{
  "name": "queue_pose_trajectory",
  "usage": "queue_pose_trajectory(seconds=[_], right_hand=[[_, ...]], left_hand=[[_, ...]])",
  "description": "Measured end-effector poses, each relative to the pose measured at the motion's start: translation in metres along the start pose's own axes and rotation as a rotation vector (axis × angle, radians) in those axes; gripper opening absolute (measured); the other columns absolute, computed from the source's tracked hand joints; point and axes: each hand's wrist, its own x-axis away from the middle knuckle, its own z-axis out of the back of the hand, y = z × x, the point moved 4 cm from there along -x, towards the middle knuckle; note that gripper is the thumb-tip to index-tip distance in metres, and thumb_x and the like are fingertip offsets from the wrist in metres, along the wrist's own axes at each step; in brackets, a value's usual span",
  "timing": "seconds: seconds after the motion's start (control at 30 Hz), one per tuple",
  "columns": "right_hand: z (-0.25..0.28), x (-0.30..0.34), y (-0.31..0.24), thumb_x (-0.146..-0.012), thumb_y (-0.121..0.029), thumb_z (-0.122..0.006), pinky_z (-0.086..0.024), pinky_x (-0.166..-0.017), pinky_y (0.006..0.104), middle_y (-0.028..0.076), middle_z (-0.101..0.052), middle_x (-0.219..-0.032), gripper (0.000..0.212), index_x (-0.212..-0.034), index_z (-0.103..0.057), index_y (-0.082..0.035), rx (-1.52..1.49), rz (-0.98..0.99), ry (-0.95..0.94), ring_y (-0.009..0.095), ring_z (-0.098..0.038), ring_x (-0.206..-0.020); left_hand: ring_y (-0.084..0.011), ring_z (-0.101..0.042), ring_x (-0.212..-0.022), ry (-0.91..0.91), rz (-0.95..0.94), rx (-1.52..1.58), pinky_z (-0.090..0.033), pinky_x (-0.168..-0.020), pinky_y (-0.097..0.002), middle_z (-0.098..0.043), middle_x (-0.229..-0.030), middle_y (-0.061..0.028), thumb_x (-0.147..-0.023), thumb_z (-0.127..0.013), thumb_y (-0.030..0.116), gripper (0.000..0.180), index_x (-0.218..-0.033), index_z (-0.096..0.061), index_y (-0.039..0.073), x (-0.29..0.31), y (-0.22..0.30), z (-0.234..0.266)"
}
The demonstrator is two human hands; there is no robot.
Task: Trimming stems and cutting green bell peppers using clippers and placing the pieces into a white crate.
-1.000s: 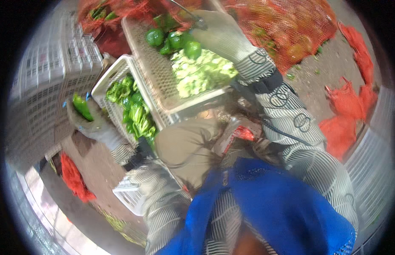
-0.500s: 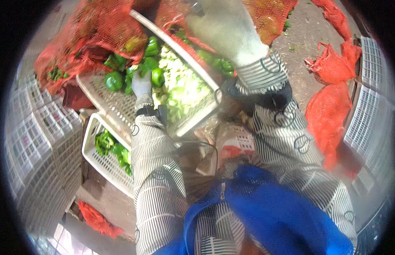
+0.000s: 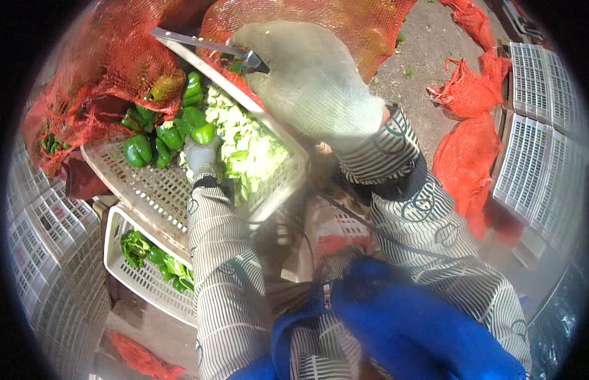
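Observation:
My gloved left hand [image 3: 202,155] is inside a white slatted crate [image 3: 126,190], its fingers closed against a bright green bell pepper [image 3: 204,133]; part of the grip is hidden. Several whole green bell peppers [image 3: 138,151] lie to the left of it. Just right of that hand is a heap of pale pepper cores and scraps [image 3: 247,149]. My right hand [image 3: 310,79], in a large pale glove, is closed on a knife [image 3: 209,43]. The blade points left over the crate's far rim, and the glove covers most of the handle.
Red mesh sacks [image 3: 110,63] bulge behind the crate. A lower white crate [image 3: 117,263] with cut green peppers [image 3: 158,256] is at the left. White crates are stacked at the far left [image 3: 60,247] and right [image 3: 529,171]. Red mesh bags [image 3: 468,152] lie on the floor.
My right hand has come left and lower, bringing the knife blade into sight over the crate's rim. My left hand is lower in the picture, and the whole view has shifted.

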Motion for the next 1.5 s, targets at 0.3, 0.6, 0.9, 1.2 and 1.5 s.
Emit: queue_pose_trajectory(seconds=[0.3,0.6,0.9,1.2,1.5], right_hand=[[-0.033,0.003,-0.049,-0.082,-0.020,-0.062,-0.052,-0.072,0.0391,0.016,-0.067,-0.086,0.028,-0.103,-0.066,-0.003,-0.399,-0.001,-0.209,0.029,-0.066,-0.079],[-0.019,0.033,-0.100,-0.078,-0.018,-0.065,-0.050,-0.061,0.0302,0.010,-0.066,-0.077,0.032,-0.105,-0.065,-0.001,-0.906,0.010,-0.679,0.015,-0.063,-0.064],[-0.059,0.058,-0.124,-0.075,-0.011,-0.063,-0.052,-0.078,0.0445,0.019,-0.061,-0.103,0.035,-0.109,-0.062,-0.004,-0.541,0.200,-0.375,0.038,-0.065,-0.087],[-0.072,0.056,-0.118,-0.074,-0.013,-0.063,-0.051,-0.071,0.0452,0.020,-0.061,-0.090,0.031,-0.102,-0.059,-0.001,-0.465,0.360,-0.374,0.037,-0.062,-0.084],[-0.061,0.038,-0.116,-0.072,-0.017,-0.063,-0.052,-0.077,0.0412,0.020,-0.067,-0.084,0.029,-0.096,-0.066,-0.001,-0.528,0.108,-0.668,0.034,-0.066,-0.085]], left_hand=[[-0.0226,-0.056,-0.108,0.092,-0.213,0.955,-0.050,-0.091,-0.0347,-0.050,-0.127,-0.0148,-0.075,-0.076,0.005,0.081,-0.141,-0.031,0.001,0.121,0.140,0.159],[-0.0233,-0.050,-0.123,-0.088,-0.414,1.703,-0.046,-0.100,-0.0411,-0.048,-0.137,-0.0113,-0.087,-0.064,0.045,0.081,-0.150,-0.025,0.011,0.249,0.188,0.217],[-0.0230,-0.049,-0.123,0.295,-0.182,1.420,-0.039,-0.105,-0.0392,-0.052,-0.133,-0.0107,-0.099,-0.047,0.034,0.048,-0.138,-0.045,0.006,0.243,0.183,0.202],[-0.0173,-0.056,-0.109,0.193,-0.226,1.332,-0.048,-0.094,-0.0328,-0.058,-0.121,-0.0108,-0.101,-0.045,0.022,0.035,-0.127,-0.052,-0.002,0.246,0.182,0.199],[-0.0229,-0.060,-0.106,0.093,-0.009,1.599,-0.052,-0.090,-0.0403,-0.060,-0.118,-0.0115,-0.094,-0.053,0.034,0.046,-0.126,-0.053,0.001,0.245,0.177,0.200]])
